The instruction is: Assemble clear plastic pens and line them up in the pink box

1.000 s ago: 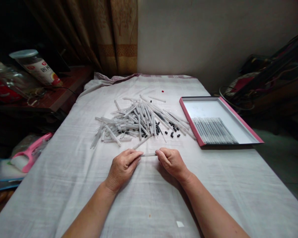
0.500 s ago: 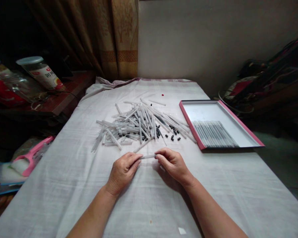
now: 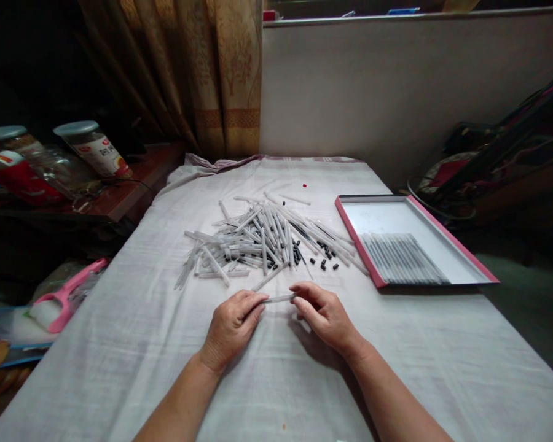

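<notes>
A thin, clear pen [image 3: 279, 299] lies nearly level above the cloth, between my two hands. My left hand [image 3: 235, 325] pinches its left end between thumb and forefinger. At the pen's right end is my right hand [image 3: 325, 316], its forefinger lifted away from the thumb; the thumb tip is close to the pen's end, and contact is hard to make out. Just beyond lies a loose pile of clear pen barrels [image 3: 244, 239]. Small black caps [image 3: 323, 264] are scattered on the pile's right side.
An open pink-edged box [image 3: 456, 245] at the right holds a row of pens [image 3: 403, 258]. The white cloth [image 3: 166, 362] covers the table. A tiny red piece [image 3: 305, 185] lies at the back. Pink-handled scissors [image 3: 64, 301] and jars [image 3: 94, 150] are on the left.
The fingers of my right hand have parted from their pinch at the pen's right end. My left hand keeps its hold. The view has tilted slightly upward.
</notes>
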Action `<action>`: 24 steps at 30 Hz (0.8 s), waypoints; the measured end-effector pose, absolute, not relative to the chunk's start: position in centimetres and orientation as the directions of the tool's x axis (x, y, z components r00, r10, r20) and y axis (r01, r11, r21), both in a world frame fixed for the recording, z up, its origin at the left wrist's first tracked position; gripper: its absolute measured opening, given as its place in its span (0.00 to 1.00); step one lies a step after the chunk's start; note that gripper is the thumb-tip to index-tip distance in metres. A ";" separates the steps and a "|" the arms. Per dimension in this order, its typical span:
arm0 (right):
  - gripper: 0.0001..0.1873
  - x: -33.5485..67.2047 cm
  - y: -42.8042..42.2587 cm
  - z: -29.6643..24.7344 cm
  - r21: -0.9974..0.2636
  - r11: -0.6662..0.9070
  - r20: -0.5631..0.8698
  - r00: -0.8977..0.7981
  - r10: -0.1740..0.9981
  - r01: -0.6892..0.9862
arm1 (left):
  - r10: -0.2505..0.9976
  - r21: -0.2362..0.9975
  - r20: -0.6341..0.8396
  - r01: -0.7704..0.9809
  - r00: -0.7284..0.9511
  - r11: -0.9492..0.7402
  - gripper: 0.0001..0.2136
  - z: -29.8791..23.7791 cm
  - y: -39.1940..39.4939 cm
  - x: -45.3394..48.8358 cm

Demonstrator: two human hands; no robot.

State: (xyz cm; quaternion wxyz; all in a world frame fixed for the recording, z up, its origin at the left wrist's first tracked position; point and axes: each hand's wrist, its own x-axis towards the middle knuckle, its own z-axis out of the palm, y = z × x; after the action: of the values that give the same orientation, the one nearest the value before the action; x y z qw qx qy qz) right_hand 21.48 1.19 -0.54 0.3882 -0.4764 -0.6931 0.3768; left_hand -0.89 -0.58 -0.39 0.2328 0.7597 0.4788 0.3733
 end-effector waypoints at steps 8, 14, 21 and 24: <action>0.09 21.2 1.3 -0.1 -0.897 0.260 0.198 -0.200 0.959 0.357 | 0.898 0.714 0.355 0.545 0.260 -0.440 0.10 -0.4 -0.5 -0.9; 0.11 20.9 1.3 -0.9 -0.939 0.186 0.142 -0.168 0.975 0.290 | 0.896 0.703 0.376 0.556 0.238 -0.443 0.10 -0.6 -0.3 -0.9; 0.15 20.7 1.5 -1.1 -0.987 0.013 -0.010 -0.141 0.990 0.162 | 0.889 0.693 0.396 0.561 0.228 -0.453 0.10 -0.6 -0.4 -0.8; 0.17 20.6 1.7 -1.0 -0.992 -0.050 -0.064 -0.119 0.991 0.118 | 0.883 0.687 0.411 0.561 0.224 -0.462 0.10 -0.6 -0.4 -0.8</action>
State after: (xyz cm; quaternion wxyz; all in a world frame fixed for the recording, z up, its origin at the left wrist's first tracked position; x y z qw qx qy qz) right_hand 20.61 1.69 -0.95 0.4243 -0.5102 -0.5432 0.5144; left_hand -0.81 -0.35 -0.60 0.2017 0.7560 0.4777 0.3995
